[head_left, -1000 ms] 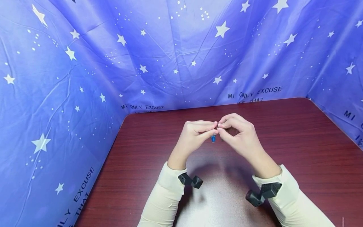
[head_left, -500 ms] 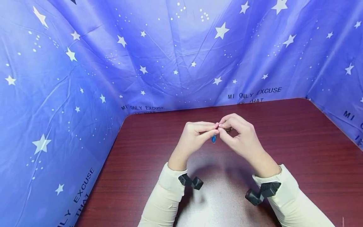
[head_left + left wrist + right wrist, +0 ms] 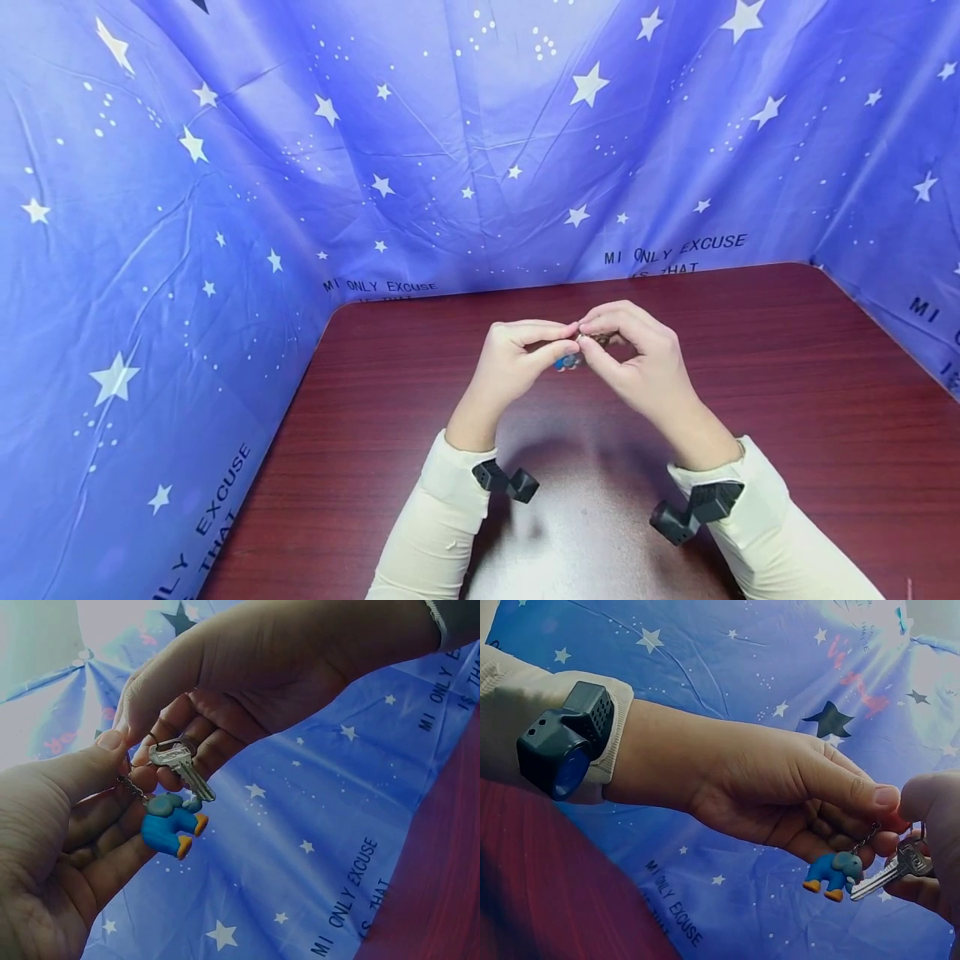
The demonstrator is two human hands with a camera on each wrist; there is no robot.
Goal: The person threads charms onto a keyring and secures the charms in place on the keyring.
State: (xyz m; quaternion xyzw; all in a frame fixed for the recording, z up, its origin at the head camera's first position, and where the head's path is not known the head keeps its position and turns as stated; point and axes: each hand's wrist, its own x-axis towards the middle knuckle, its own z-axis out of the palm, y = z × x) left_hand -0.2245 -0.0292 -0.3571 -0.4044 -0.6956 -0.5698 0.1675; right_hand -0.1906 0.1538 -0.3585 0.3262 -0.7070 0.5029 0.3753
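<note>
A keychain with a small blue elephant figure [image 3: 169, 826], grey-headed and orange-footed, hangs on a short metal chain [image 3: 133, 787] below the fingertips. My left hand [image 3: 517, 354] pinches the keychain's ring between thumb and fingers; its other fingers lie behind the elephant. Facing it, my right hand [image 3: 645, 354] pinches the same ring with thumb and forefinger. A silver key [image 3: 184, 766] dangles from the ring at the right hand's fingers, beside the elephant. Fingertips hide most of the ring. In the right wrist view, the key [image 3: 892, 871] points toward the elephant [image 3: 831, 876].
Both hands are held above a dark red wood-grain table [image 3: 390, 467]. A blue cloth [image 3: 465, 150] with white stars and black lettering hangs behind it and at both sides. Black wrist cameras [image 3: 693, 512] sit on the pale sleeves.
Both hands stay nearly in place, fingertips together. The elephant has turned, so more of it shows under the left thumb, and the metal within the right hand's fingers shows more than a second ago.
</note>
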